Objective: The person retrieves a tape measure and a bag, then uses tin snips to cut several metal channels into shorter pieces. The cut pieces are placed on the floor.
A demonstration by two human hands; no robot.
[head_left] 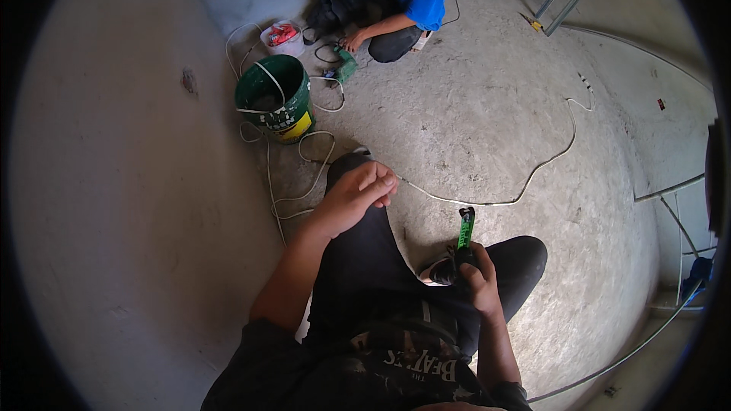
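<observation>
- Concrete floor [548, 114]: a white cord [491, 203] crosses it, best kept clear
- Left hand [358, 194]: above the left leg [354, 262], loosely curled; cannot tell whether fully closed
- Right hand [480, 278]: apart from it, clamped on the tool below
- Green-and-black tool [465, 234]: pointing forward; a firm grip should steady it
</observation>
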